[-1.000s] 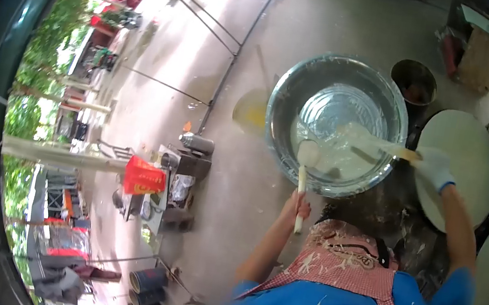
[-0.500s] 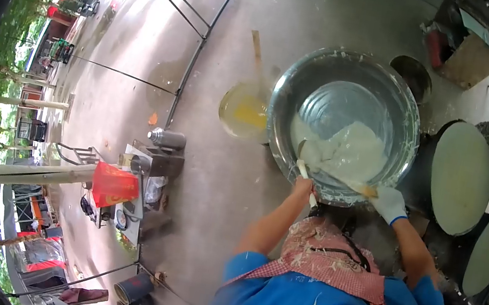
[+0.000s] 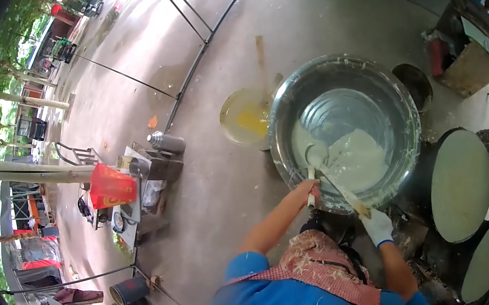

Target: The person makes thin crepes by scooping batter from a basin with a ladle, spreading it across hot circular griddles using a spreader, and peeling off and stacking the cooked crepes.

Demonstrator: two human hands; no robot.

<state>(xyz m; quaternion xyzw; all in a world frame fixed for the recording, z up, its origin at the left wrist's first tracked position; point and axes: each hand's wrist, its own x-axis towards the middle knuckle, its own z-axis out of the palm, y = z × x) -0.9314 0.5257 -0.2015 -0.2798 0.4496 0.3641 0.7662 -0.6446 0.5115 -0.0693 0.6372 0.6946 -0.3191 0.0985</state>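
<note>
A large steel basin [image 3: 296, 77] holds white batter [image 3: 362, 162], pooled on the side toward me. My bare left hand [image 3: 304, 193] is wrapped round the white handle of a ladle [image 3: 316, 154], whose bowl sits at the batter and looks coated with it. My right hand [image 3: 378, 226], in a white work glove, grips a flat spatula-like tool [image 3: 347, 195] with a wooden end. The tool slants over the near rim, its thin tip close to the ladle; whether they touch I cannot tell. My fingers on both tools are partly hidden.
Left of the basin stands a basin of yellow liquid [image 3: 234, 115] with a wooden stick [image 3: 260, 55]. Several round griddles [image 3: 462, 186] stand at right. A dark pot [image 3: 412, 84] is behind the basin. A steel flask [image 3: 166, 142] and red bag [image 3: 112, 187] are at left.
The ladle has moved right, and its bowl now shows more clearly above the batter. My right hand has come slightly left and toward me, bringing the flat tool's tip near the ladle.
</note>
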